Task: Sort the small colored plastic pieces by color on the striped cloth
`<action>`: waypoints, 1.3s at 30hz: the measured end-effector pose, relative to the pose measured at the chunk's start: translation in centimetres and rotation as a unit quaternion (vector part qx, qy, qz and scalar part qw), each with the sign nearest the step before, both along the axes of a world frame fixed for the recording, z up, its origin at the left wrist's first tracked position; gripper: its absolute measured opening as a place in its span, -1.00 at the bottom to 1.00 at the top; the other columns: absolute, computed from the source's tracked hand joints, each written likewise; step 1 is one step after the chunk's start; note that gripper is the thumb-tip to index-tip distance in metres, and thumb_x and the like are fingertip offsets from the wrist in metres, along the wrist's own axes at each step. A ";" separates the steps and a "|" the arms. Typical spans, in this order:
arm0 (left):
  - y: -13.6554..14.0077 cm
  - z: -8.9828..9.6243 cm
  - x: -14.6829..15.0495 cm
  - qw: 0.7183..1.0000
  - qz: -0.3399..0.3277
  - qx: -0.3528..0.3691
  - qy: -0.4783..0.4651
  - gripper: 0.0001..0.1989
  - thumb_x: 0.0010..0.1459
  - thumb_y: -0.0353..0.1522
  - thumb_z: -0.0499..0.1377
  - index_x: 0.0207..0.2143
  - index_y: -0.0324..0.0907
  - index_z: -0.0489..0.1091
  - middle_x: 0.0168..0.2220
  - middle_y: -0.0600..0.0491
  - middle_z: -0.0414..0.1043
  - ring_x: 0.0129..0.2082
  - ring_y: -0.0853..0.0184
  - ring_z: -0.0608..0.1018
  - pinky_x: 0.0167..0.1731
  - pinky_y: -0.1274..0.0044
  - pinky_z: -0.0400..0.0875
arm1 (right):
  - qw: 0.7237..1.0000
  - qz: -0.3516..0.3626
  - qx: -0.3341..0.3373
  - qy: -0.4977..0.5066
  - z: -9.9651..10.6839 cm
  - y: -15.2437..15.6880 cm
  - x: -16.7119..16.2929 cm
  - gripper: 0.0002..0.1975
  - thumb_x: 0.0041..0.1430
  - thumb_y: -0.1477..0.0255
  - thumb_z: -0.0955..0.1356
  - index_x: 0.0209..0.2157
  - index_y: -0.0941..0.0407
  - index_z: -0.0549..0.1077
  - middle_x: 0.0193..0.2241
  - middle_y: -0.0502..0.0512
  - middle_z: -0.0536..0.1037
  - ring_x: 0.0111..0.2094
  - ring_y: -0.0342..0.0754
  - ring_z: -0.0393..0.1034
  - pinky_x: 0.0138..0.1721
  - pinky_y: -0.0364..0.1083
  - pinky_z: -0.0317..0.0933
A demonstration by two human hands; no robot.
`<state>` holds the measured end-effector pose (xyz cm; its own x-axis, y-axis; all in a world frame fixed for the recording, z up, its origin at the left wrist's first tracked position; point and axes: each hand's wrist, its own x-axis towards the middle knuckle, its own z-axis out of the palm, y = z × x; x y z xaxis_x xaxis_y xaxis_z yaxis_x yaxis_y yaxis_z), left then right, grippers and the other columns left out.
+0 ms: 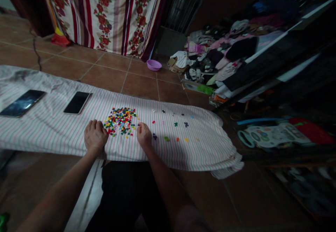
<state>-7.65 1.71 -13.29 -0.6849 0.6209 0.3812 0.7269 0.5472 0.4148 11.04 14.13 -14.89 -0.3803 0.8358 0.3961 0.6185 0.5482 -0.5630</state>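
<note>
A heap of tiny coloured pieces [122, 120], perhaps beads or little bricks, lies on a striped cloth. My left hand [96, 134] rests palm down at the heap's left edge, holding nothing that I can see. On the other side, my right hand [144, 134] is closed in a pinch at a tiny purple piece [139, 125]. To its right, similar pieces lie in small groups by colour, among them purple [154, 136], light green [166, 138], dark green [175, 124], grey [186, 124], orange [177, 139] and yellow [186, 140].
A phone [77, 103] and a tablet-like device [23, 103] lie on the cloth [52, 130] at left. Beyond it, a purple basin [154, 65] stands on the tiled floor before a floral curtain [105, 15]. Clothes [220, 50] are piled at right, near a toy board [278, 134].
</note>
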 end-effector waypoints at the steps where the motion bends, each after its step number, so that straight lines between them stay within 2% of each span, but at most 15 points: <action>1: 0.0 0.1 0.0 1.000 -0.002 -0.006 0.003 -0.65 0.15 -0.36 -0.03 -0.08 -0.29 0.39 0.08 -0.25 0.37 0.22 0.01 0.29 0.19 0.20 0.16 | 1.000 0.007 -0.005 0.014 0.1 0.0 0.2 -0.73 0.20 0.55 0.16 -0.22 0.11 0.46 -0.29 0.15 0.54 -0.22 -0.01 0.42 -0.12 -0.09 0.28; 6: 0.0 0.3 0.1 1.000 -0.002 -0.012 0.002 -0.66 0.15 -0.37 -0.03 -0.10 -0.29 0.40 0.08 -0.26 0.37 0.21 0.02 0.30 0.19 0.20 0.16 | 0.997 0.041 -0.025 0.058 0.9 0.3 2.3 -0.72 0.14 0.52 0.18 -0.22 0.14 0.47 -0.30 0.16 0.54 -0.28 -0.02 0.43 -0.16 -0.08 0.31; 13: -0.1 0.0 -0.1 1.000 -0.006 -0.003 0.004 -0.63 0.15 -0.37 -0.03 -0.06 -0.31 0.39 0.11 -0.29 0.35 0.22 0.01 0.29 0.19 0.18 0.16 | 0.999 -0.030 0.001 0.039 2.1 0.4 7.1 -0.74 0.14 0.49 0.20 -0.25 0.13 0.50 -0.30 0.16 0.56 -0.24 0.01 0.42 -0.12 -0.02 0.30; 18: -0.1 -0.2 -0.2 1.000 -0.006 0.001 -0.014 -0.61 0.12 -0.36 -0.01 -0.03 -0.30 0.39 0.12 -0.28 0.34 0.23 0.01 0.28 0.20 0.17 0.14 | 0.999 -0.052 0.010 0.011 1.4 0.0 9.8 -0.72 0.19 0.45 0.18 -0.23 0.15 0.50 -0.27 0.21 0.56 -0.21 0.05 0.42 -0.10 0.03 0.29; 26: 0.0 0.0 0.0 1.000 -0.003 0.004 -0.007 -0.60 0.11 -0.36 0.00 -0.03 -0.30 0.40 0.11 -0.29 0.35 0.22 -0.01 0.29 0.19 0.15 0.15 | 0.998 -0.035 0.044 0.039 -1.2 -0.5 9.7 -0.65 0.22 0.48 0.13 -0.13 0.14 0.48 -0.11 0.23 0.55 -0.02 0.04 0.39 0.05 0.10 0.24; 33: -0.1 0.0 -0.1 1.000 -0.004 -0.002 0.001 -0.63 0.11 -0.36 0.01 -0.06 -0.27 0.41 0.10 -0.27 0.36 0.21 0.01 0.30 0.18 0.17 0.17 | 0.997 0.015 0.064 0.026 -1.0 -0.6 9.5 -0.66 0.29 0.41 0.16 -0.07 0.16 0.48 -0.07 0.25 0.54 0.01 0.03 0.37 0.08 0.09 0.22; 39: -0.1 0.0 -0.1 1.000 -0.003 0.010 -0.009 -0.64 0.09 -0.36 0.03 -0.07 -0.22 0.41 0.09 -0.21 0.37 0.21 0.02 0.30 0.18 0.15 0.17 | 0.998 0.016 0.063 -0.011 -1.1 -0.6 9.4 -0.72 0.28 0.47 0.19 -0.20 0.10 0.53 -0.18 0.16 0.56 -0.10 0.02 0.37 -0.01 0.04 0.24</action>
